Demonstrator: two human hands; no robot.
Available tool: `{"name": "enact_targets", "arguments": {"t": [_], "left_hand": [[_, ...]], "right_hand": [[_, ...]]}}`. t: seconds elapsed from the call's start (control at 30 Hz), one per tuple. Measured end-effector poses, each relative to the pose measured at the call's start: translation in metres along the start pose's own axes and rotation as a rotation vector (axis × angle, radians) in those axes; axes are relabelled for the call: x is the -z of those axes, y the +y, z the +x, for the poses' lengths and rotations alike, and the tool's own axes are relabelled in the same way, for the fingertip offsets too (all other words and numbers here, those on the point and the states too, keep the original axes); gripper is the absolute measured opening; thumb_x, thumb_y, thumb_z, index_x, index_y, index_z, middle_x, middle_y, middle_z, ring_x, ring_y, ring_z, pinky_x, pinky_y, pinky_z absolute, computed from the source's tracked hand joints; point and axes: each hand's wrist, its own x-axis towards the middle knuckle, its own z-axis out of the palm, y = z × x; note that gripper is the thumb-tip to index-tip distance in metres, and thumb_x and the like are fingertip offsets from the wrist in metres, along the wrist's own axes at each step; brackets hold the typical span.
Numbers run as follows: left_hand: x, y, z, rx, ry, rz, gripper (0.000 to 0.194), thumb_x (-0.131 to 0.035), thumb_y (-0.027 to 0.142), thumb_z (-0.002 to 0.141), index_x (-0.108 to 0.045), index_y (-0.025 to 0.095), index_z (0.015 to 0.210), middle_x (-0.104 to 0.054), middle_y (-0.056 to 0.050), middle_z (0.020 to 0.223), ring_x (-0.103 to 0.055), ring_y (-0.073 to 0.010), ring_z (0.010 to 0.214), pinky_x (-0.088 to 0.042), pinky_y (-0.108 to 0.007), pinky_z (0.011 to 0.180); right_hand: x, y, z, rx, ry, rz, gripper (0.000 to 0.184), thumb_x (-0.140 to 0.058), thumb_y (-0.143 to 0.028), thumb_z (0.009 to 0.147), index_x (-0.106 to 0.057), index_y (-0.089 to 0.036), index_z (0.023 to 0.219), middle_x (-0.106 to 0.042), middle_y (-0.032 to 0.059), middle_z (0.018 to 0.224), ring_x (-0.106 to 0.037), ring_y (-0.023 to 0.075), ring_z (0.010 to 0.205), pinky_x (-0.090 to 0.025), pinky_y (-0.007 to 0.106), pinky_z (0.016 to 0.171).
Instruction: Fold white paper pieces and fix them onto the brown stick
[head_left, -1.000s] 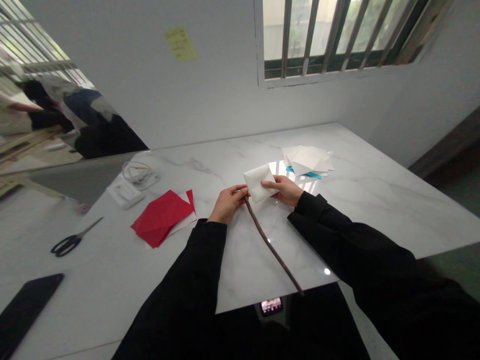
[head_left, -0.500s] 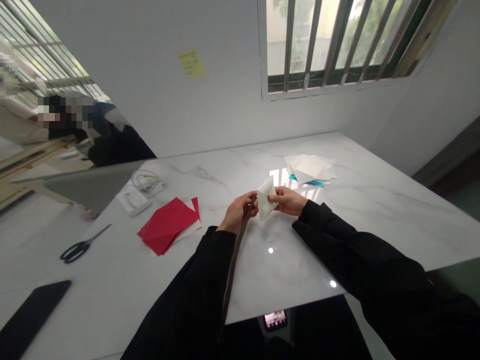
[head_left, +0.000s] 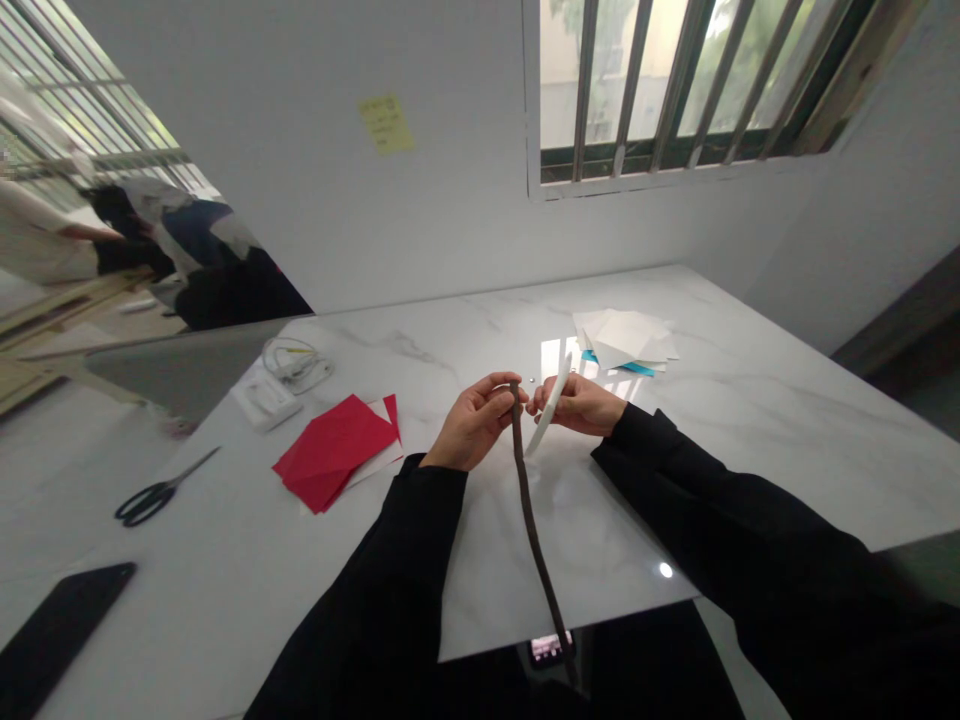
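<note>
A thin brown twig [head_left: 534, 530] hangs nearly upright above the marble table [head_left: 750, 420], pinched near its top end by the left hand [head_left: 474, 422], while the right hand [head_left: 581, 405] grips a folded white paper [head_left: 550, 405] just beside it.

1. The left hand [head_left: 474, 422] pinches the top of a thin brown stick [head_left: 531, 510], which hangs down over the table.
2. The right hand [head_left: 579, 404] holds a curved white paper [head_left: 550, 405] edge-on, just beside the stick.
3. Red paper [head_left: 334, 450] and scissors [head_left: 150, 500] lie to the left on the marble table [head_left: 750, 420].
4. A pile of white papers [head_left: 622, 338] lies ahead, and a black phone [head_left: 60, 640] lies at lower left.
</note>
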Motion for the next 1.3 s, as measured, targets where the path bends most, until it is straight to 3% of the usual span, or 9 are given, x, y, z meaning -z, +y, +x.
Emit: {"name": "enact_targets", "arguments": {"t": [0.23,0.47,0.8,1.03,1.3], "left_hand": [[-0.008,0.005,-0.006,0.003,-0.135,0.141,0.035,-0.094,0.033,0.077,-0.076,0.017,0.103,-0.076,-0.004,0.086,-0.068,-0.0127,0.073,-0.052,-0.024,0.069],[-0.014,0.005,-0.008,0.006,-0.222,0.191,0.033,-0.092,0.030,0.078,-0.074,0.018,0.103,-0.075,-0.004,0.082,-0.066,-0.0127,0.071,-0.052,-0.024,0.065],[-0.024,0.006,-0.013,-0.005,-0.226,0.226,0.030,-0.091,0.028,0.080,-0.072,0.020,0.101,-0.073,-0.002,0.082,-0.065,-0.0126,0.068,-0.054,-0.026,0.063],[-0.024,0.005,-0.013,-0.011,-0.200,0.226,0.030,-0.091,0.032,0.080,-0.075,0.020,0.101,-0.071,-0.001,0.082,-0.065,-0.0127,0.068,-0.055,-0.027,0.065],[-0.022,0.003,-0.011,-0.006,-0.222,0.215,0.031,-0.091,0.034,0.080,-0.077,0.020,0.104,-0.073,-0.002,0.083,-0.067,-0.0139,0.069,-0.055,-0.028,0.066]], "right_hand": [[-0.007,-0.009,-0.003,0.098,-0.051,-0.075,0.039,-0.100,-0.040,0.070,-0.070,-0.015,0.073,-0.071,0.0020,0.076,-0.071,0.0158,0.083,-0.059,0.029,0.081],[-0.016,-0.020,-0.007,0.094,-0.068,-0.072,0.037,-0.100,-0.033,0.070,-0.068,-0.016,0.078,-0.070,-0.0011,0.070,-0.072,0.0155,0.069,-0.063,0.032,0.074],[-0.025,-0.026,-0.009,0.074,-0.034,-0.107,0.040,-0.103,-0.034,0.064,-0.067,-0.016,0.070,-0.069,-0.0009,0.071,-0.069,0.0128,0.061,-0.062,0.027,0.065],[-0.024,-0.027,-0.013,0.030,-0.061,-0.124,0.039,-0.100,-0.040,0.068,-0.070,-0.018,0.078,-0.068,0.0000,0.074,-0.072,0.0186,0.067,-0.067,0.040,0.071],[-0.028,-0.030,-0.014,0.013,-0.076,-0.152,0.039,-0.099,-0.042,0.068,-0.071,-0.017,0.080,-0.073,0.0023,0.081,-0.075,0.0204,0.071,-0.067,0.041,0.076]]}}
